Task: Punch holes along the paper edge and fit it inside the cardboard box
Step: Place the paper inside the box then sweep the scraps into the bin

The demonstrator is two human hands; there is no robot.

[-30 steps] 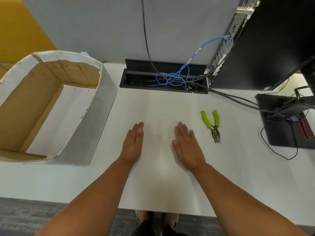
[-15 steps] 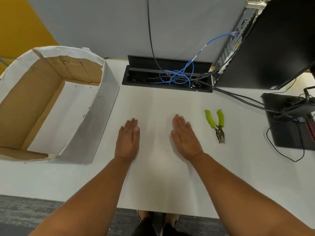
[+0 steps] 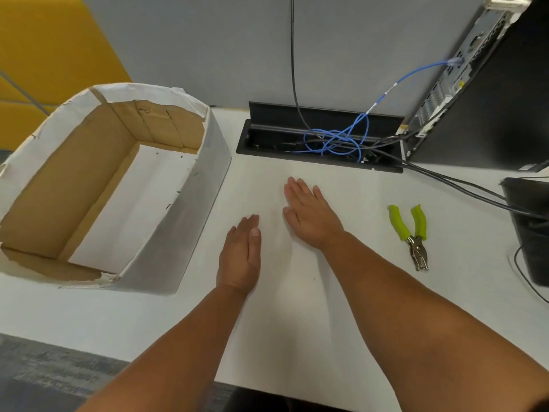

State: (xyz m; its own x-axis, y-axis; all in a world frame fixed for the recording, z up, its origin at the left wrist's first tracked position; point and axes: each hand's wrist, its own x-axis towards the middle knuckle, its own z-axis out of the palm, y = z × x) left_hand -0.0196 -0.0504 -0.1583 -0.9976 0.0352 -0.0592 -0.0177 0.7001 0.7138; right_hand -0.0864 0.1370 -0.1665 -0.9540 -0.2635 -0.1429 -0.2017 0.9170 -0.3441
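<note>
A cardboard box (image 3: 68, 176) covered outside in white paper stands at the left of the white desk. White paper (image 3: 133, 203) with small holes near its edges lies flat on the box floor. A hole punch (image 3: 411, 233) with green handles lies on the desk at the right, untouched. My left hand (image 3: 242, 257) rests flat, palm down, on the desk just right of the box. My right hand (image 3: 309, 212) lies flat beside it, a little further forward, well left of the punch. Neither hand holds anything.
A black cable tray (image 3: 320, 144) with tangled blue and black cables sits at the back of the desk (image 3: 297, 322). A computer tower (image 3: 487, 84) stands at the back right, and a black monitor base (image 3: 531, 221) with cables is at the right edge.
My right hand has slid forward, ahead of the left hand. The view has shifted so that the box and the punch sit further right in the frame.
</note>
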